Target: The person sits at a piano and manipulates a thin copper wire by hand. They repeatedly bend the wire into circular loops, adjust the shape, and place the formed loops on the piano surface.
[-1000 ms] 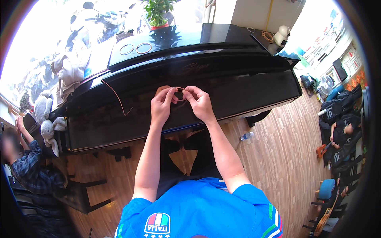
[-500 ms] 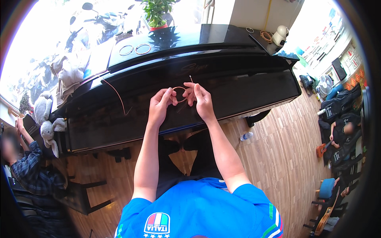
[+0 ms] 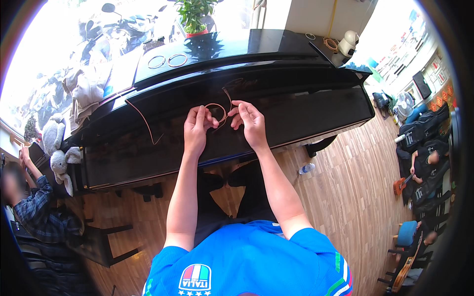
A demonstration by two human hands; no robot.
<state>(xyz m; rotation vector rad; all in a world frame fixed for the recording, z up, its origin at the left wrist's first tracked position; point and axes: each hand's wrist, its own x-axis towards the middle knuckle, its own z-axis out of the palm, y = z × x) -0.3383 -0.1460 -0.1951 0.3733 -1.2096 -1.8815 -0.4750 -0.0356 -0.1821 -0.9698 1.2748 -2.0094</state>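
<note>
A loop of thin copper-coloured wire [image 3: 215, 104] is held up just above the closed black piano lid. My left hand [image 3: 196, 129] pinches the left side of this loop between thumb and fingers. On its other side, my right hand [image 3: 251, 126] has curled fingers with their tips at the wire's crossing, where a loose tail rises toward the piano's front panel. The exact grip of those right fingertips is hard to make out. A paler tip shows at the tail's upper end. Another piece of copper-coloured wire [image 3: 144, 120] hangs bent over the piano front at left.
The black piano [image 3: 296, 106] spans the view before me. On top lie two wire rings [image 3: 177, 60], a potted plant [image 3: 193, 17], a white device [image 3: 348, 44] and a small coil [image 3: 331, 45]. A plush rabbit [image 3: 60, 163] sits left; a water bottle [image 3: 306, 169] lies on the floor.
The wire loop has shifted slightly left and up with my left hand. My right fingers have come away from the loop's right side, and the loose tail now leans left.
</note>
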